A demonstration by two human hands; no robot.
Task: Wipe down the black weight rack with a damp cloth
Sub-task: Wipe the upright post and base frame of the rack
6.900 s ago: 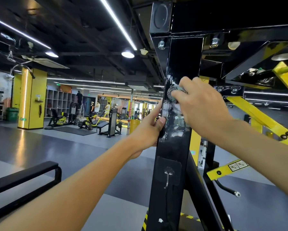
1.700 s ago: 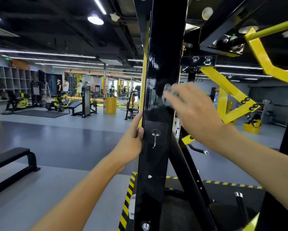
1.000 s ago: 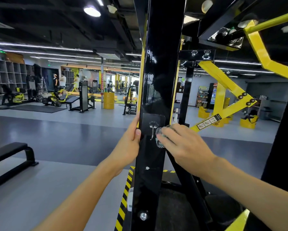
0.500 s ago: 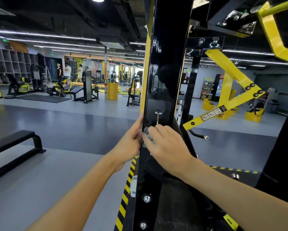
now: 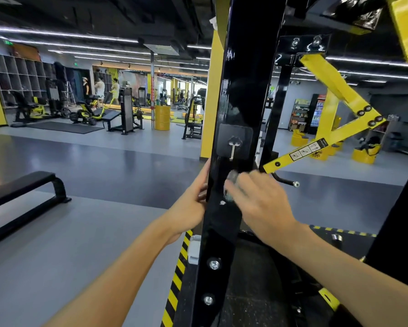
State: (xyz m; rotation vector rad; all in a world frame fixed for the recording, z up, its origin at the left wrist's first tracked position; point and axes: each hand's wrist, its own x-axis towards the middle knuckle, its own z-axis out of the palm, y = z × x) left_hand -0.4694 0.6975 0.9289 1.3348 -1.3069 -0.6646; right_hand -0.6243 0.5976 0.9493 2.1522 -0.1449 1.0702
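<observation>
The black weight rack's upright post (image 5: pixel 243 90) rises through the middle of the view, glossy, with a stuck-on hook pad (image 5: pixel 233 143) at mid height. My right hand (image 5: pixel 259 204) presses a small grey cloth (image 5: pixel 231 185) against the post's front face just below the hook; the hand is motion-blurred and hides most of the cloth. My left hand (image 5: pixel 191 204) grips the post's left edge at the same height, fingers wrapped behind it.
Yellow arms (image 5: pixel 335 90) of the rack cross behind the post on the right. A black bench (image 5: pixel 21 192) stands at the left. Yellow-black hazard tape (image 5: pixel 177 279) edges the rack's floor mat. Gym machines and several people are far back left.
My right hand and the cloth have slid down the post from above the hook to below it. My left hand has shifted lower along the post's left edge.
</observation>
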